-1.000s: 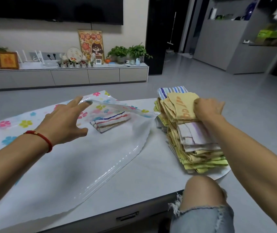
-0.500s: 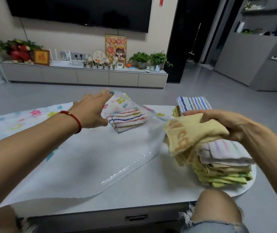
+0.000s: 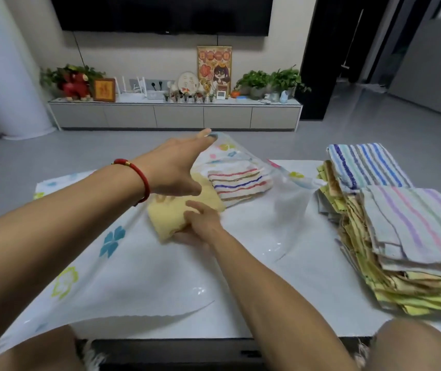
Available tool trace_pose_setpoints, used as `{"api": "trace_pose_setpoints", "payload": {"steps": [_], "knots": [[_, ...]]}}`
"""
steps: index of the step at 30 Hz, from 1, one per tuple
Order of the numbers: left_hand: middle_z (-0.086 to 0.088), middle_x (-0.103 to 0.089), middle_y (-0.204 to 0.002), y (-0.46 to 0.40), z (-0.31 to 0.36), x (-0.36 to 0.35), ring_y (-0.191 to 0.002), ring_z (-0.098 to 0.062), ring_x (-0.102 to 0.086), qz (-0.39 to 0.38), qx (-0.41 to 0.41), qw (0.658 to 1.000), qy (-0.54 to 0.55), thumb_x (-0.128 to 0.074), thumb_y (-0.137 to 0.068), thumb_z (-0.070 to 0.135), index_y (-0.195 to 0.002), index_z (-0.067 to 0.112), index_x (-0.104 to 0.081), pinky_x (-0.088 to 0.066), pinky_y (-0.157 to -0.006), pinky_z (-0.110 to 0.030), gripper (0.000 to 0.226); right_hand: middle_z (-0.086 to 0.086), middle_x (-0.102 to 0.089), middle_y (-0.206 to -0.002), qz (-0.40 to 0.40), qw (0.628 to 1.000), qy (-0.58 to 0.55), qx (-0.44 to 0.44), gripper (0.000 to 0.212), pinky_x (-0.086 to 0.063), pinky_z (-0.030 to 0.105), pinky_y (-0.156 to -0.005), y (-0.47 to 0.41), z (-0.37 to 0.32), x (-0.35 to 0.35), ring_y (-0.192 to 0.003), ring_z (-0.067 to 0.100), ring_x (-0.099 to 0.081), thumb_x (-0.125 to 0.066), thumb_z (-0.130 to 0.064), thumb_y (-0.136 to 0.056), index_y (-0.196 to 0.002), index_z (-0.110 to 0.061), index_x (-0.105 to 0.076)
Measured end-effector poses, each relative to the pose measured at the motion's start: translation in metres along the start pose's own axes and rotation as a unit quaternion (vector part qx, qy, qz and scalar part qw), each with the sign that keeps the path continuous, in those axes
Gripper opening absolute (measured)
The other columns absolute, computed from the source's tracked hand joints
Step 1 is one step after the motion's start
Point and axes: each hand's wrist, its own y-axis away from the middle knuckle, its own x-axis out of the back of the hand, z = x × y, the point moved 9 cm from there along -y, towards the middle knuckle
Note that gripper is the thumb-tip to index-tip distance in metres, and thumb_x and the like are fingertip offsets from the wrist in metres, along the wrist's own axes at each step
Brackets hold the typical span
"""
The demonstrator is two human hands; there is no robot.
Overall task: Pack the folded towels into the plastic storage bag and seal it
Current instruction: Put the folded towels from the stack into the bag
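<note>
Yellow towel (image 3: 172, 214) inside mouth of plastic storage bag (image 3: 139, 266), just beside striped towel (image 3: 240, 183) already in bag. Right hand (image 3: 200, 227) grips yellow towel's near edge, fingers curled round it. Left hand (image 3: 178, 167) lifts bag's upper flap, fingers stretched out along plastic (red cord on wrist). Bag lies flat on desk (image 3: 307, 285). Towel stack (image 3: 391, 236) on desk's right side, apart from bag.
</note>
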Motion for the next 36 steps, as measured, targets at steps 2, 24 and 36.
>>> {"api": "trace_pose_setpoints", "payload": {"steps": [2,24,36], "knots": [[0.006,-0.016,-0.163,0.005,0.000,-0.004,-0.139,-0.028,-0.033,-0.013,-0.003,1.000,0.008,-0.079,-0.075,0.026,-0.155,0.032,-0.009,-0.034,-0.110,-0.041,0.106,0.016,-0.062,-0.124,0.024,0.999,-0.014,-0.025,0.040,-0.067,0.038,-0.076,-0.011,0.029,-0.014,-0.105,0.038,-0.071,-0.057,0.000,-0.094,-0.130,-0.015,-0.064],[-0.003,-0.012,-0.164,0.019,0.012,-0.033,-0.141,-0.033,-0.032,-0.027,-0.026,0.999,0.007,-0.071,-0.080,0.027,-0.152,0.037,-0.019,-0.033,-0.113,-0.051,0.090,-0.004,-0.079,-0.092,0.167,0.842,0.481,0.178,0.022,-0.055,0.028,-0.080,0.134,-0.086,0.181,-0.083,0.017,-0.072,-0.064,-0.018,-0.089,-0.099,-0.022,-0.082],[-0.011,-0.016,-0.162,0.082,0.001,-0.056,-0.130,-0.039,-0.043,-0.051,0.044,0.997,-0.042,-0.066,-0.083,0.037,-0.141,0.051,-0.039,-0.045,-0.100,-0.052,0.066,0.021,-0.057,-0.142,0.376,0.678,0.624,-0.102,0.055,-0.042,0.051,-0.105,0.200,-0.115,0.439,-0.127,0.045,-0.053,-0.051,-0.040,-0.097,-0.149,-0.028,-0.039]]}}
